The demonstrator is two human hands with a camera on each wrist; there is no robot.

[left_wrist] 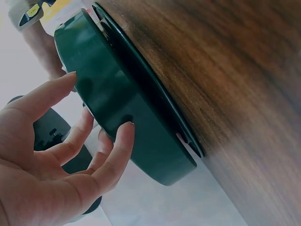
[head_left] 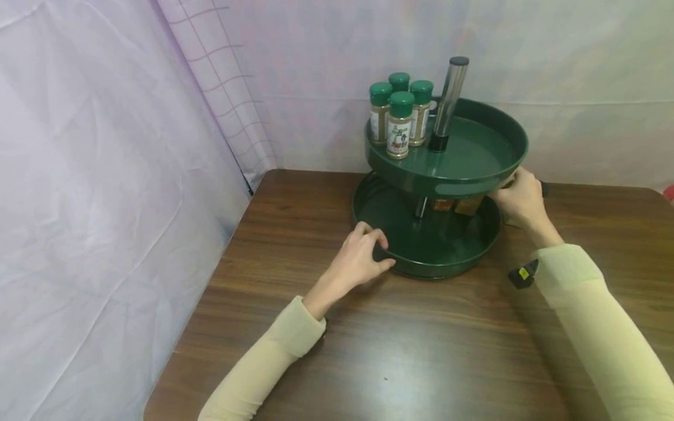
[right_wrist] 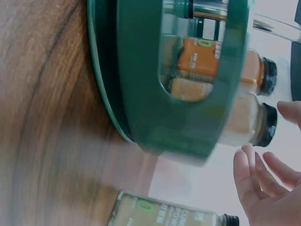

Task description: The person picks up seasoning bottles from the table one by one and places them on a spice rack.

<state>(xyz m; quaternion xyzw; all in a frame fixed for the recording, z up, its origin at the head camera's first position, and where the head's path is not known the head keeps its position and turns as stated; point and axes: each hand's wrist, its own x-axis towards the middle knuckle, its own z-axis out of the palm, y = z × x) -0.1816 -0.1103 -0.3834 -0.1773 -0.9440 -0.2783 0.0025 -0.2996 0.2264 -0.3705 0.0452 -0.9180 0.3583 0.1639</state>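
A green two-tier rotating tray [head_left: 429, 272] stands on the table. On its upper tier are several green-capped spice bottles [head_left: 398, 134] left of the metal post. My left hand [head_left: 358, 257] is at the lower tier's front-left rim, thumb and fingers spread; in the left wrist view, fingertips meet the green wall [left_wrist: 117, 89]. My right hand [head_left: 521, 199] reaches in at the tray's right side, partly hidden by the upper tier. In the right wrist view, its parted fingers [right_wrist: 265, 179] are close to a black-capped jar [right_wrist: 240, 120], beside an orange-labelled jar [right_wrist: 202, 56] on the lower tier.
Another black-capped spice jar [right_wrist: 164, 212] stands on the wooden table [head_left: 421, 351] outside the tray. White cloth [head_left: 316, 58] hangs behind the table, with more on the left [head_left: 95, 204]. The tray's wall has an oval cutout.
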